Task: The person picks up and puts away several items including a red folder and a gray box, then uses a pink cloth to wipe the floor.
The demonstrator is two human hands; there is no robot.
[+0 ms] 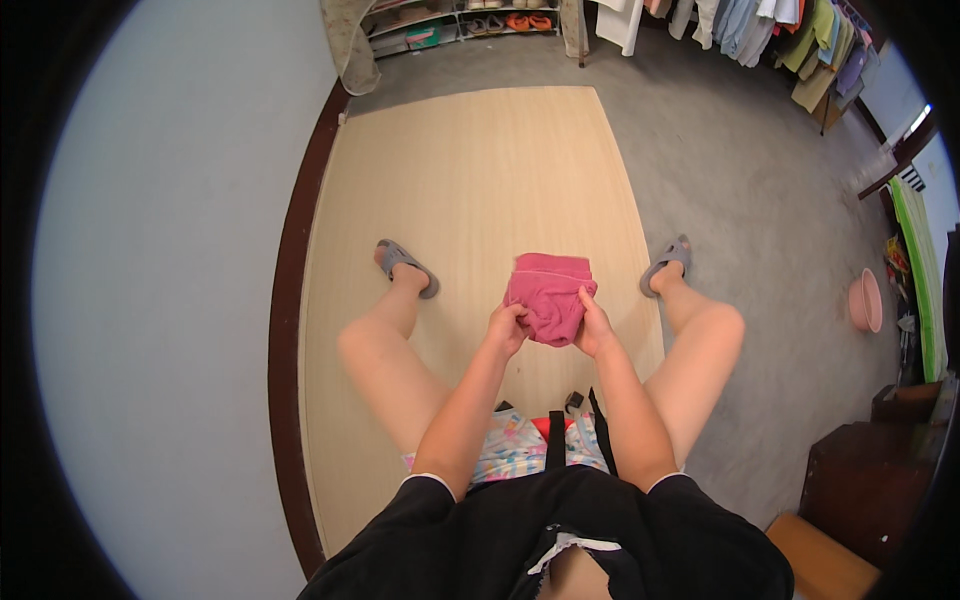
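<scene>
A folded pink cloth garment [551, 296] is held up in front of me, above the light wood-look board [480, 180]. My left hand [510, 328] grips its lower left side, with the fingers pressed into the fabric. On the opposite side my right hand [594, 321] clasps the edge, thumb laid over the front. The cloth's upper part is a smooth band, and its lower part is bunched and creased. What kind of garment it is cannot be told. The fingers behind the cloth are hidden.
My feet wear grey slippers [409, 268] on either side. A shoe rack [457, 34] stands beyond the board, with clothes on hangers [750, 30] at far right. A pink basin [865, 301] rests on the concrete floor [757, 195]. A wall [165, 285] runs along the left.
</scene>
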